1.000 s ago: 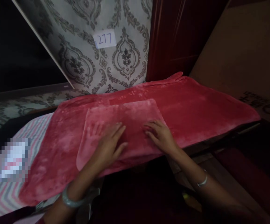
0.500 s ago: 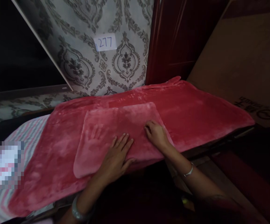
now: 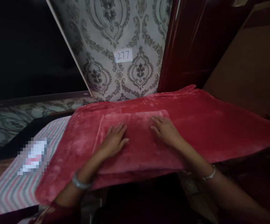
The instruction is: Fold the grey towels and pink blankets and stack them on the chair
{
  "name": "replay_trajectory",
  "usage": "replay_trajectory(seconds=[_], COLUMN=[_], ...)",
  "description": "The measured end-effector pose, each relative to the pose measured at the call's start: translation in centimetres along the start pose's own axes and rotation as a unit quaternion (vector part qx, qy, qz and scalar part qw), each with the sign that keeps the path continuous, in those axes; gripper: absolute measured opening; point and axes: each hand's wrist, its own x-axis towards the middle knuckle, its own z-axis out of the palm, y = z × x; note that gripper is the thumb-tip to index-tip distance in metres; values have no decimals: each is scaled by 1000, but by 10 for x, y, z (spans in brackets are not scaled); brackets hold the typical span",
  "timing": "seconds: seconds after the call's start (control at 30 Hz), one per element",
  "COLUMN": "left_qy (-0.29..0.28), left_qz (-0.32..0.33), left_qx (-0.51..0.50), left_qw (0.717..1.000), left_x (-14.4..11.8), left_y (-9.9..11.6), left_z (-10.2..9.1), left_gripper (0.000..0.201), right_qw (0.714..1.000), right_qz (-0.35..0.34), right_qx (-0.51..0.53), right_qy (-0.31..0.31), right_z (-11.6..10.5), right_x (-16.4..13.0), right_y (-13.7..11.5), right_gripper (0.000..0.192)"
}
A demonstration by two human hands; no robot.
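A folded pink plush cloth (image 3: 137,152) lies flat on a larger red plush blanket (image 3: 209,124), which is spread over the surface in front of me. My left hand (image 3: 114,140) rests on the left half of the folded cloth, palm down with its fingers apart. On the cloth's right side, near its far corner, my right hand (image 3: 165,129) also lies with fingers stretched out. Neither hand grips anything. Both wrists wear silver bangles.
A striped cloth (image 3: 11,193) extends from under the blanket on the left, with a blurred-out item on it. Behind are a dark screen (image 3: 27,53), patterned wallpaper with a paper marked 277 (image 3: 123,55), a dark red door-like panel (image 3: 191,40) and a large cardboard box (image 3: 253,68).
My right hand has opened from a curled shape and now lies spread on the cloth. My left hand has moved toward the cloth's left part. The camera view has shifted.
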Motion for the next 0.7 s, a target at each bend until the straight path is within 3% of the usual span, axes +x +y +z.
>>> replay_trajectory(seconds=[0.1,0.2,0.37,0.47,0.57,0.7], left_qy=[-3,15,80,89,48,-87], left_qz=[-83,-137,-170,-164,-145,-109], left_qx=[24,54,56,31,-40,-150], left_qw=[996,989,981,982,987,979], left_x=[39,67,74,72,78,99], left_y=[-27,-49,-75,-85,-99,-127], left_z=[-13,-8,26,33,21,-16], left_gripper=[62,60,59,60,61,64], right_qw=[995,988,989,990,987,967], right_qz=[55,94,92,85,72,59], right_qx=[-61,-86,-95,-94,-87,-21], right_qy=[-62,-89,-58,-59,-116,-246], right_z=[7,26,61,66,56,33], right_x=[45,72,68,66,77,106], right_y=[1,7,25,31,41,71], right_gripper=[55,55,55,54,53,58])
